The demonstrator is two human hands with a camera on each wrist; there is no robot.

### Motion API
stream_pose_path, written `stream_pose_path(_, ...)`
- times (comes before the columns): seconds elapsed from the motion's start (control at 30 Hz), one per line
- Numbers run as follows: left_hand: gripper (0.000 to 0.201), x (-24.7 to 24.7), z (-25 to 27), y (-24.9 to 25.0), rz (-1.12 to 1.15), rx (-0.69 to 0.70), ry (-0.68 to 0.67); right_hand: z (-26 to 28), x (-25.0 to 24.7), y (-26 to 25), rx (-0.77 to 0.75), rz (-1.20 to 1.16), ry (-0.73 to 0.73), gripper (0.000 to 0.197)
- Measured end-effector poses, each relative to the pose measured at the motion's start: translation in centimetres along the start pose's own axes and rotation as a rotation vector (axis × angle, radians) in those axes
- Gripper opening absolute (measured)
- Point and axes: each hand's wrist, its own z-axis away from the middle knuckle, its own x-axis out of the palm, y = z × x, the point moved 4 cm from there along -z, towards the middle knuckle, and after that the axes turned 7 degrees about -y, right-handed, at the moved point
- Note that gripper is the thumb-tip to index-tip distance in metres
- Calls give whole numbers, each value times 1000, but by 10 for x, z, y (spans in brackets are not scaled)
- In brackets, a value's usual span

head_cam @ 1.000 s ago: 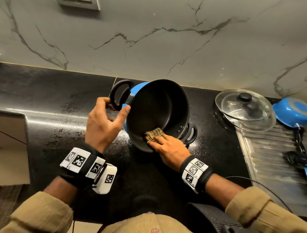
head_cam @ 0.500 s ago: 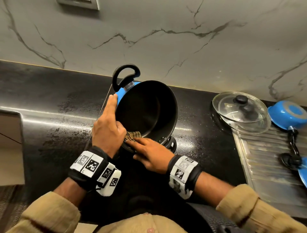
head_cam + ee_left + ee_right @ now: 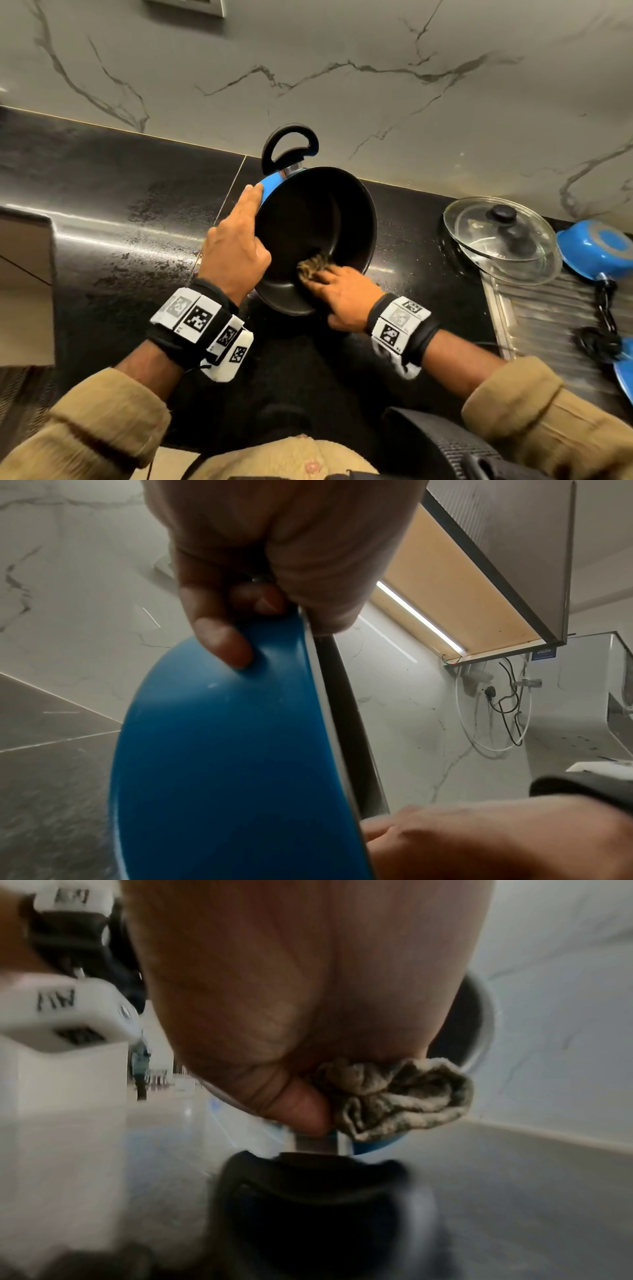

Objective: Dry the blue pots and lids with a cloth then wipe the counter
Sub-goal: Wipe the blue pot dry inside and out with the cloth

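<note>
A blue pot with a black inside lies tilted on the black counter, mouth towards me, one black loop handle pointing up at the wall. My left hand grips its left rim. In the left wrist view the fingers lie on the blue wall and the thumb hooks over the edge. My right hand pinches a bunched brown cloth against the lower inside of the pot. The right wrist view shows the cloth and the pot's near handle.
Glass lids with black knobs lie stacked to the right. Past them a second blue pot sits upside down on the ribbed drainboard. Another blue piece shows at the right edge. A marble wall backs the counter.
The pot has turned so its far handle swung from the left up to the top. My left hand moved from that handle to the rim. The cloth slid along the lower inside.
</note>
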Motion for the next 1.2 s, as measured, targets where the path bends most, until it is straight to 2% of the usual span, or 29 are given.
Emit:
stream_pose_path(0.13,87,2,1,2,-24,-18,21,-9,-16,-41,-188,-504,24,88)
stream_pose_path(0.23,86,2,1,3,-29,-17,23,-7,-21,-55,-289,-679,126,89)
stream_pose_path(0.3,86,1,1,2,-26,-20,16,-3,-10,-51,-276,-603,128,90)
stream_pose_path(0.37,88,-1,0,1,-19,-25,6,3,4,-36,-176,-319,69,92)
stream_pose_path(0.43,87,-2,-2,0,-13,0,-11,13,8,-11,-14,8,11,92)
stream_pose_path(0.53,86,-5,-11,2,5,46,-50,29,0,24,108,180,69,75)
stream_pose_path(0.6,84,-5,-20,6,2,68,-87,36,-4,35,117,202,104,65)
stream_pose_path(0.7,81,-1,-34,13,-45,110,-134,37,1,34,93,197,102,62)
stream_pose_path(0.83,69,6,-40,25,-167,160,-61,35,17,30,97,125,129,54)
stream_pose_path(0.9,66,14,-34,33,-127,195,-29,37,21,22,104,85,112,55)
stream_pose_path(0.97,70,24,-25,42,-76,215,-37,39,26,15,109,30,90,56)
stream_pose_path(1.07,80,33,-9,54,-86,260,-81,41,32,12,100,-51,65,48)
stream_pose_path(1.2,78,42,7,63,-83,231,-93,45,40,16,66,-75,64,41)
